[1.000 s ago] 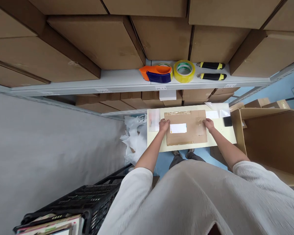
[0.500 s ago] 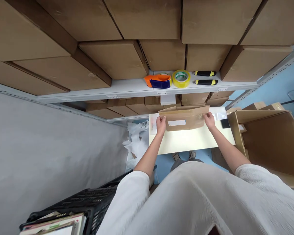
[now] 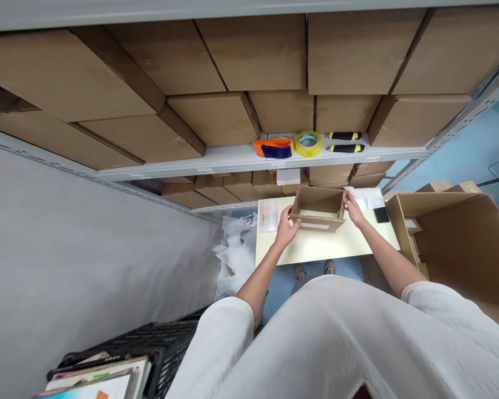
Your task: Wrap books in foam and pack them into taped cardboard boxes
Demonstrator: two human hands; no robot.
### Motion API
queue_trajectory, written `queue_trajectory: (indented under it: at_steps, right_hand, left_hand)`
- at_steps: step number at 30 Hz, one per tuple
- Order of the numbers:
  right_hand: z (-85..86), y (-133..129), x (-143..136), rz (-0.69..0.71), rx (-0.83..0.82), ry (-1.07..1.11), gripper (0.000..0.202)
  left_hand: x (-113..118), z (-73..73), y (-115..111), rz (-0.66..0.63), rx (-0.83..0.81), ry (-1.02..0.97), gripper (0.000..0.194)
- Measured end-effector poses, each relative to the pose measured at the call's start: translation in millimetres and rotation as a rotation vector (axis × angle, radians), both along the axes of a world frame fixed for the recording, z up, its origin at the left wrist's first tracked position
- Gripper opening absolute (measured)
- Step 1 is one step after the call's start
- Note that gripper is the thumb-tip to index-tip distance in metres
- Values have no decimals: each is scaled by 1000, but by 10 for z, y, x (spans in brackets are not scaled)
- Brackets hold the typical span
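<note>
A small cardboard box (image 3: 316,220) is held over the pale table (image 3: 316,246), its walls squared up and its top open. Through it the table's light surface shows. My left hand (image 3: 287,226) grips the box's left end, thumb on the near wall, which bears a white label. At the right end my right hand (image 3: 352,209) holds the cardboard between thumb and fingers. Beyond the right hand lie a clear plastic bag (image 3: 368,198) and a dark flat object (image 3: 381,215). Another clear plastic sheet (image 3: 268,215) lies left of the box.
A shelf (image 3: 233,160) ahead carries cardboard boxes, an orange-and-blue tape dispenser (image 3: 273,148), a yellow tape roll (image 3: 308,144) and two black-and-yellow cutters (image 3: 345,148). A large open carton (image 3: 453,238) stands right. White crumpled wrapping (image 3: 235,249) and a black crate (image 3: 162,349) are left.
The cardboard was a flattened box between my hands and now stands opened into a rectangular shape. My left hand has moved right and slightly down. The camera view has tilted.
</note>
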State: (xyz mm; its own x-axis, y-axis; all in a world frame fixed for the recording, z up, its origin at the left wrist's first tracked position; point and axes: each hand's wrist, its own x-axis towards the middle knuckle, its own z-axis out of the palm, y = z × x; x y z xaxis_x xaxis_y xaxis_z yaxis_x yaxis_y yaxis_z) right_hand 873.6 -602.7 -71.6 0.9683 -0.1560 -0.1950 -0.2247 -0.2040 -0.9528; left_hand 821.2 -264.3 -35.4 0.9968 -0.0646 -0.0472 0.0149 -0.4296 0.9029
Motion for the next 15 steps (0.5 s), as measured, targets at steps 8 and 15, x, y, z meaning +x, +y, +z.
queue_trajectory:
  at_steps: [8,15]
  right_hand:
    - [160,37,-44,98,39,-98,87]
    - [187,-45,-12,121,99,-107,66]
  left_hand:
    - [-1,62,141,-198,14,-33,58]
    - [25,12,143,-130,60,17,60]
